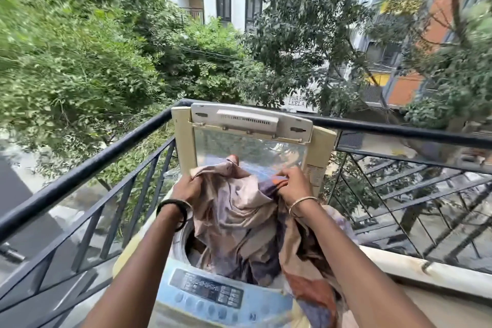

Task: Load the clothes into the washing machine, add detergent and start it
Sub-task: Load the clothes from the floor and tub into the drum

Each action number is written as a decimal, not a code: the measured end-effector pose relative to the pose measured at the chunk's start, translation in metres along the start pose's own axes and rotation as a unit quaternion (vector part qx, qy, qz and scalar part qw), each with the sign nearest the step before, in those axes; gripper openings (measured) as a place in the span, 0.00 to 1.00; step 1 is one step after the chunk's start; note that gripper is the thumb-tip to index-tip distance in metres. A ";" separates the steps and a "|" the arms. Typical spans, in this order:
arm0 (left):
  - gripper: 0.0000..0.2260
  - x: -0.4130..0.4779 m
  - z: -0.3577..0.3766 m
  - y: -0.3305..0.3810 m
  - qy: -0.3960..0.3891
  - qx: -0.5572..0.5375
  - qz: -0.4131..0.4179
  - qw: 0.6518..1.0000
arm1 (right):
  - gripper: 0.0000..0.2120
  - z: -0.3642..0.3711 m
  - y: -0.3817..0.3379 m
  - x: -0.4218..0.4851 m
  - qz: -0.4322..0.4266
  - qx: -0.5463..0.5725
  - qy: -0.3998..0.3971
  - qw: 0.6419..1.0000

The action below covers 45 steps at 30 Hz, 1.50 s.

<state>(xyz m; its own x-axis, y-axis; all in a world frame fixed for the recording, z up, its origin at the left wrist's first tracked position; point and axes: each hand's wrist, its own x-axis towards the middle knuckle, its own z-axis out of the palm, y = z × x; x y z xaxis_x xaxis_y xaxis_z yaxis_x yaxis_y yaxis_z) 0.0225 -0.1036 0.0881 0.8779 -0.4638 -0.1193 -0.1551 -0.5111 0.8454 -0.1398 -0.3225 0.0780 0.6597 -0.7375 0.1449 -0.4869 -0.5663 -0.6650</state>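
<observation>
Loading: the clothes step is in hand; nothing is poured and nothing is started, and I see no detergent.
Left hand (186, 189): fingers curled tight round a bunched top edge of the cloth, held above the drum's left rim.
Drum (183, 245): open, with fabric already lying inside.
Panel (207, 290): at the washer's front, untouched.
Cloth (245, 221): hangs between both hands, its lower part down in the drum, with one fold trailing over the front right edge.
Lid (250, 122): stands upright behind the hands.
Right hand (292, 184): fingers pinch the cloth's other top corner.
Next: I'd say lower and let go, then tuck the trailing fold inside so the lid can close.
</observation>
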 end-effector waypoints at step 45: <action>0.51 -0.008 0.125 -0.010 -0.176 0.105 0.325 0.923 | 0.12 -0.006 0.040 -0.029 -0.050 0.064 0.152 0.985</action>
<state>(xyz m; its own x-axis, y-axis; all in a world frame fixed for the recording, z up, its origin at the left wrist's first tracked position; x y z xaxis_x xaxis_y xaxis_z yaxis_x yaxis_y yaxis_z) -0.0393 -0.1853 0.0161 0.3734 -0.9090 0.1852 -0.7136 -0.1540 0.6834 -0.1816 -0.3262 0.0517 0.4883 -0.7682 0.4141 -0.3402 -0.6045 -0.7203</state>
